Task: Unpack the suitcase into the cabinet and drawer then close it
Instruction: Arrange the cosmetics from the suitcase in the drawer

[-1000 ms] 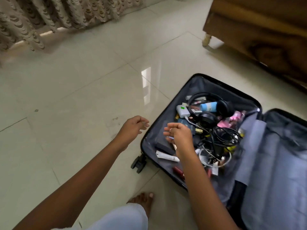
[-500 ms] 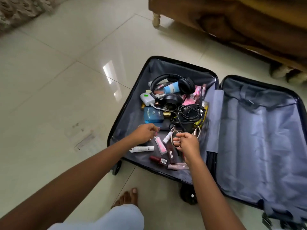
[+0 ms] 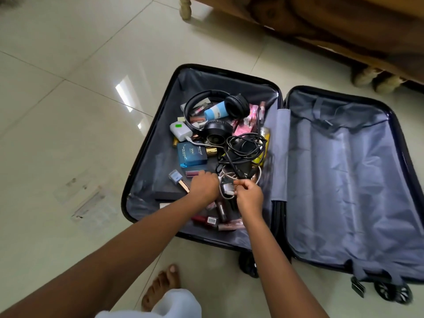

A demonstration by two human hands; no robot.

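The black suitcase lies open on the tiled floor; its right half holds only grey lining. The left half is full of small things: black headphones, a blue cologne box, a white adapter, tangled black cables, pink packets and lipsticks and small bottles. Both hands are inside this half, near its front. My right hand pinches a coiled white cable. My left hand sits knuckles up just left of that cable, its fingertips hidden.
Wooden furniture on pale turned legs stands just beyond the suitcase at the top right. My bare foot is on the tiles in front of the case. Open tiled floor stretches to the left.
The view has swung right and down onto the suitcase. Both hands have moved from its left edge into the pile, and my right hand has taken the white cable.
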